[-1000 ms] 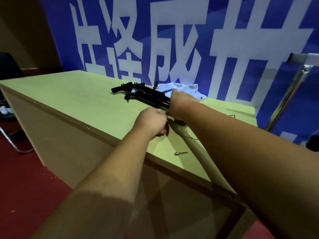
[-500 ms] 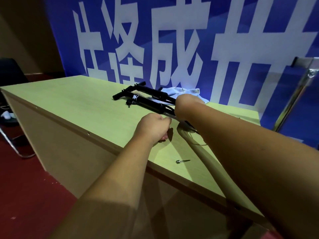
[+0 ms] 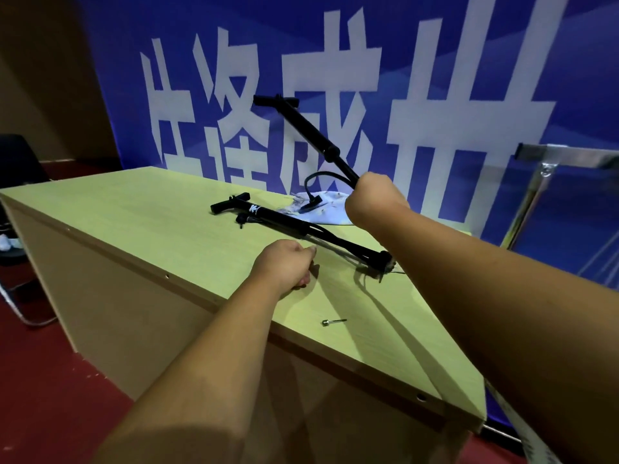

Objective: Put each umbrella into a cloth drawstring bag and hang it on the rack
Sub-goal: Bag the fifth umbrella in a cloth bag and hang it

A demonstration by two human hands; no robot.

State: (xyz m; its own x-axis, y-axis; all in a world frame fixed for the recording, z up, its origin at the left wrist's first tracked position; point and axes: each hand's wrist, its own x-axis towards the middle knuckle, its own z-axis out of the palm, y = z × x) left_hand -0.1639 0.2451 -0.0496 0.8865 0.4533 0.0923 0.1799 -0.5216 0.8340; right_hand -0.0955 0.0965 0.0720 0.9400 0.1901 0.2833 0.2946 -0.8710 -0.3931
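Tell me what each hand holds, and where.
The right hand grips the raised black T-handled tube at its lower end; the left hand is curled, hold unclear.

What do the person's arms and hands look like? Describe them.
Left hand and right hand are bare: no gloves, rings or watch visible. Left forearm and right forearm are bare too; no sleeve shows in the frame.

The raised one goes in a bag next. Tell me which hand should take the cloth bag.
Left. The left hand looks empty, fingers curled over the table, while the right hand grips the raised black pump. The cloth bag lies beyond both, at the table's back.
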